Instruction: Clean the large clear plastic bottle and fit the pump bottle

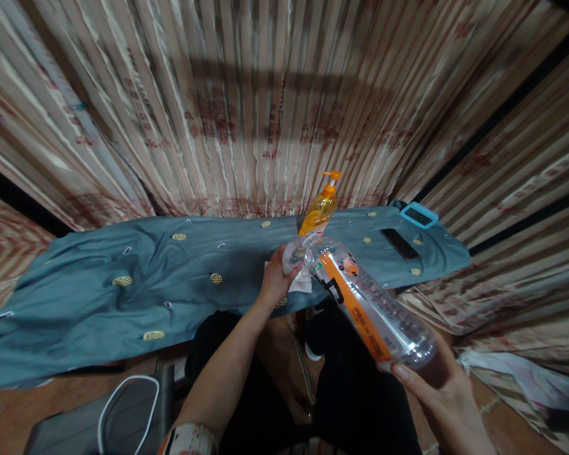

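While the right hand (pixel 439 385) grips the clear bottle (pixel 374 294) by its base, holding it tilted across the near edge of the cloth-covered worktop (pixel 99 253), the left hand (pixel 275 281) grasps a clear, cup-like piece (pixel 293 254) at its neck end. It looks light, thin-walled and slick; its labelled middle seems surest to hold. Striped curtains (pixel 265 95) hang behind.

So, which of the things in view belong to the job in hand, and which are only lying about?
Seems in the job:
clear bottle, in the right hand
clear plastic piece, in the left hand

Probably just there:
dark phone
blue-framed device
pump bottle, standing; its role is unclear
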The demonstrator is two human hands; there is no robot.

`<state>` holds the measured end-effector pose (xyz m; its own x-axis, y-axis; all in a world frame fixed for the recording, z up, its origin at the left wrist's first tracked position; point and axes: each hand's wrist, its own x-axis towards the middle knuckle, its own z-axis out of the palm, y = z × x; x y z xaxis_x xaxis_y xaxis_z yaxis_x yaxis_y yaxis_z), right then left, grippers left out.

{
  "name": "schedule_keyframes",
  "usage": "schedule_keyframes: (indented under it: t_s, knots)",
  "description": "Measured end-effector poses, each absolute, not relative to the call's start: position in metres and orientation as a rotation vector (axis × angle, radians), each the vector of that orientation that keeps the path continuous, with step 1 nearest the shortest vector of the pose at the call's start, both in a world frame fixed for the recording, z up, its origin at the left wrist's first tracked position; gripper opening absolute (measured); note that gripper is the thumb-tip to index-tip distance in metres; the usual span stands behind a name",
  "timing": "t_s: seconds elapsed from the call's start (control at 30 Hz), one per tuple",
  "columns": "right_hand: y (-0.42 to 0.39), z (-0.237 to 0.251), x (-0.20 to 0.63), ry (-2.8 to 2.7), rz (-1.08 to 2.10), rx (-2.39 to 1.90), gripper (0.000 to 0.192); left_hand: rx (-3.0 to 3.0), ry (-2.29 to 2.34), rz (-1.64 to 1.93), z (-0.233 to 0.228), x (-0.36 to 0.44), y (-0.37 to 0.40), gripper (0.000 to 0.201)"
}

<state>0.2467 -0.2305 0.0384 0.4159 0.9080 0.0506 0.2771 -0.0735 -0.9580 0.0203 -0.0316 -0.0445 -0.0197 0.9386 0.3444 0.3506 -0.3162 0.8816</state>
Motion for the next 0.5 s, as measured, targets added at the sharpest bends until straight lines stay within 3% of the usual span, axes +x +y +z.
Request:
schedule_keyframes:
  t_s: [0.5]
  knots:
    - [-0.227, 0.047, 0.240, -0.994, 0.770, -1.646, 0.070, 1.707, 1.313, 1.343, -0.049, 0.019, -0.030, 0.048]
